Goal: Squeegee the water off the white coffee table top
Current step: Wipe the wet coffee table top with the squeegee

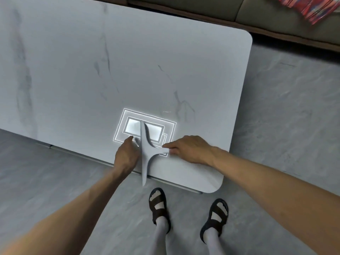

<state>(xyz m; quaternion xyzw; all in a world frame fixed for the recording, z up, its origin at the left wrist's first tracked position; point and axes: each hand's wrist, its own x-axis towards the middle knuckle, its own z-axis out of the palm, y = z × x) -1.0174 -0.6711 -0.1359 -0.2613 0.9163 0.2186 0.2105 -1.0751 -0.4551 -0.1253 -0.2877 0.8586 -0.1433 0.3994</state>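
At the near edge of the white grey-veined coffee table surface (pixel 165 57), close to its right-hand end, lies the pale grey T-shaped squeegee (pixel 147 153). Its long blade runs away from the person, square to that edge, and its near tip overhangs the grey stone-look floor (pixel 285 107). The stubby handle points toward the rounded right corner.

The right hand (pixel 189 150) pinches the tip of that handle between curled fingers and thumb, wrist low over the surface. That grip likely serves to draw the blade sideways toward the short right edge, so the water would run off there. The left hand (pixel 126 157) sits just beside the blade on its other face, fingers fairly straight and touching it. It probably presses the blade flat so the rubber stays sealed along its whole length. Whether its thumb hooks over the blade I cannot tell.

Letting the blade hang past the edge looks deliberate, since no strip along the rim would be missed. No film of water can be made out. The top is glossy and carries a bright rectangular reflection of a ceiling light (pixel 131 126) just beyond the hands, so how much is still wet is unclear.

Beyond the far edge stands an olive-brown sofa (pixel 276 13) with a red patterned cloth (pixel 312 8) on it.
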